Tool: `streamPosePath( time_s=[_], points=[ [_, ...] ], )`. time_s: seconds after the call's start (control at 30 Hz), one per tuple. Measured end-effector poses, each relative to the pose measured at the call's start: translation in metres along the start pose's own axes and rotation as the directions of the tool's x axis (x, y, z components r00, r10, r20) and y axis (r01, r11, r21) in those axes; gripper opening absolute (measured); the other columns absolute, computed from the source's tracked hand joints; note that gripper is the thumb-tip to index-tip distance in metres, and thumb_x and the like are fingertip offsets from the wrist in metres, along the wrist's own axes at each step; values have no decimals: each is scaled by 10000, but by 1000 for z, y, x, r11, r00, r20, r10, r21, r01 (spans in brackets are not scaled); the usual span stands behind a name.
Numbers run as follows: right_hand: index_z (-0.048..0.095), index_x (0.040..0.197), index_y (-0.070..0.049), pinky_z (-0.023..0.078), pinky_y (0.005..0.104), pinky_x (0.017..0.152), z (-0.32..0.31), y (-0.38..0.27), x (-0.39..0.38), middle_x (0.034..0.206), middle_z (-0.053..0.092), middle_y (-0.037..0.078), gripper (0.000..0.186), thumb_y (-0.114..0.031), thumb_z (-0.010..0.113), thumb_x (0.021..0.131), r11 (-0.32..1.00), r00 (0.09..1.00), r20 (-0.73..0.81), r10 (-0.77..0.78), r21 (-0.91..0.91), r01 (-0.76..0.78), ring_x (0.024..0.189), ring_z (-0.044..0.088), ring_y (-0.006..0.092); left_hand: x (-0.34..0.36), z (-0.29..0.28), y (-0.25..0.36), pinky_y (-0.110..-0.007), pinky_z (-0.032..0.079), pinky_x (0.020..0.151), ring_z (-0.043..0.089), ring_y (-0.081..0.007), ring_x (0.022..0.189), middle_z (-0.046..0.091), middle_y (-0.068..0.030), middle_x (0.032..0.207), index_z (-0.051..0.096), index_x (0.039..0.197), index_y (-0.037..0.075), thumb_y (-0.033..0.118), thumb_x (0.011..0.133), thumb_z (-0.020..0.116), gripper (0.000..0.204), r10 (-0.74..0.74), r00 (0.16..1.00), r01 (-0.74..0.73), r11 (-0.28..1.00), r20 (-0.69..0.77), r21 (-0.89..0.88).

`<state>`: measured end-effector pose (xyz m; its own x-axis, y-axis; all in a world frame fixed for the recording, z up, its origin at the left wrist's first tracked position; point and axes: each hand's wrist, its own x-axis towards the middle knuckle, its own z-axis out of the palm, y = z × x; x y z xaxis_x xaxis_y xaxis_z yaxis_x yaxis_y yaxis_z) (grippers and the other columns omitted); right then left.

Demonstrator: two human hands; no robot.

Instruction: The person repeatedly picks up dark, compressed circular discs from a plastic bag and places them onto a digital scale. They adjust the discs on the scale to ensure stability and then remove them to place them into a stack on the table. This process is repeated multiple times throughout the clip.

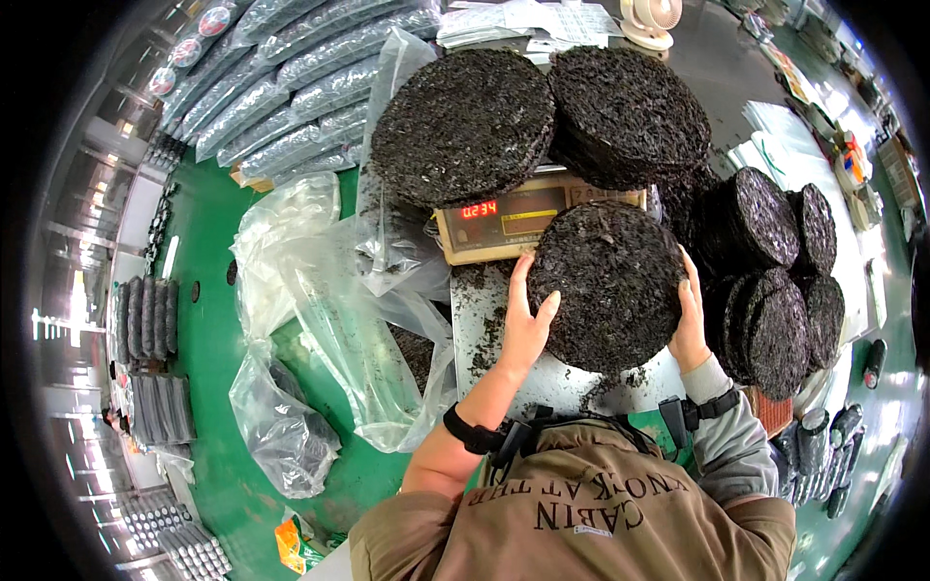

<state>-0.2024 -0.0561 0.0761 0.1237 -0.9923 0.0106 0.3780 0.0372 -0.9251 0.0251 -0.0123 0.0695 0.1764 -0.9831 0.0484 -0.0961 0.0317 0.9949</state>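
The left hand (526,329) and the right hand (690,331) grip a dark disc (608,288) between them, its broad rough face filling the space from one set of fingers to the other. The left fingers lie along the near-left edge with the thumb spread apart from them and laid over the rim; the right fingers curve around the opposite edge, their thumb close in against it. Whether the disc's lower side rests on anything cannot be told. Beneath and between the wrists stretches a metal tabletop (475,334) scattered with dark crumbs. Just beyond the left fingertips sits a tan scale (463,254) with a lit red display, and farther past them a large round stack (465,126) covers part of it. A second round stack (630,116) stands beyond the right fingertips, touching the first. To the right of the right fingers, near them, more thick dark rounds (765,329) stand on edge in a cluster. Well left of the left fingers, clear plastic sheeting (329,310) hangs in folds above a green floor (205,320).
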Motion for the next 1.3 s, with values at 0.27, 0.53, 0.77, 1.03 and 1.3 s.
streamPosePath(
  time_s=[0.27, 0.53, 0.77, 1.03, 1.3],
  points=[
    [184, 1355, -61, 261, 333, 1003, 5, -29, 12, 1335, 299, 106, 726, -465, 474, 826, 984, 981, 153, -120, -115, 139, 1206, 333, 215, 4, -1, 51, -337, 257, 991, 330, -197, 1182, 331, -84, 1300, 228, 1341, 85, 146, 797, 550, 635, -132, 989, 150, 878, 73, -454],
    [285, 1309, -60, 309, 339, 972, -25, -6, 13, 1282, 370, 80, 649, -503, 408, 851, 993, 994, 36, 105, 48, -107, 1155, 381, 199, 7, 15, 57, -363, 385, 887, 446, -188, 1061, 452, -72, 1188, 372, 1231, 86, 77, 804, 555, 464, -486, 870, 421, 644, 84, -639],
    [257, 1330, -90, 320, 379, 970, -34, -29, 17, 1323, 342, 62, 767, -637, 333, 798, 985, 989, 144, -26, 172, 1, 1184, 367, 220, 16, -2, 107, -345, 306, 975, 254, -203, 1250, 261, -100, 1353, 243, 1336, 106, 22, 784, 565, 645, 79, 989, -106, 969, -125, -223],
    [293, 1303, -68, 355, 417, 945, -29, -6, 27, 1346, 297, 116, 649, -544, 317, 861, 987, 942, 316, 114, 73, -144, 1148, 401, 268, 138, -105, 167, -395, 258, 987, 290, -278, 1207, 201, -183, 1358, 73, 1356, 123, 231, 848, 537, 696, 21, 881, -162, 952, -472, -259],
    [429, 1154, 11, 452, 332, 830, -14, 51, -10, 1117, 511, 164, 515, -419, 440, 869, 875, 747, 466, 474, -156, -458, 924, 555, 213, -40, -254, 0, -294, 423, 846, 564, -201, 928, 527, -130, 1055, 449, 1156, 33, 162, 899, 404, 291, -102, 760, 282, 941, -642, 185]
  ],
)
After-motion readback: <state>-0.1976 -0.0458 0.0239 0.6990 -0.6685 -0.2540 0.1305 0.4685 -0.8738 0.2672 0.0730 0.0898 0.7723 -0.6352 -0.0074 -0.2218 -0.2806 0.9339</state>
